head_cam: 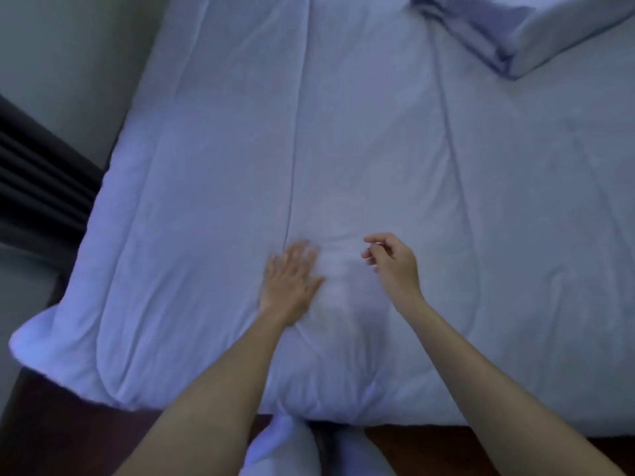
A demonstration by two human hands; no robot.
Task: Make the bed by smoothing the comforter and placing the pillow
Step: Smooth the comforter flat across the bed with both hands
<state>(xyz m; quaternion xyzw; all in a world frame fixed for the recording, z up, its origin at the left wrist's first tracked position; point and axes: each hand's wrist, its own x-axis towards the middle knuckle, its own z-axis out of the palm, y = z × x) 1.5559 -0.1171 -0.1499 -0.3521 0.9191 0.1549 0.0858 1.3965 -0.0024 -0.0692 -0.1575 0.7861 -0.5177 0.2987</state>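
Head view: pillow (536,32) beyond comforter (360,149).

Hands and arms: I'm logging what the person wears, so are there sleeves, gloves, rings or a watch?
Both forearms are bare as far as the picture shows: no sleeves. The left hand and right hand wear no gloves, and no watch or bracelet shows. The blur hides any ring.

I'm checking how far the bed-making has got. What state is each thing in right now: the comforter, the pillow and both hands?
comforter: spread over the bed, mostly flat, bunched at the near edge.
pillow: lying at the far right corner, on top of the comforter.
left hand: open, palm flat on the comforter.
right hand: fingers loosely curled, holding nothing; contact with the comforter unclear.
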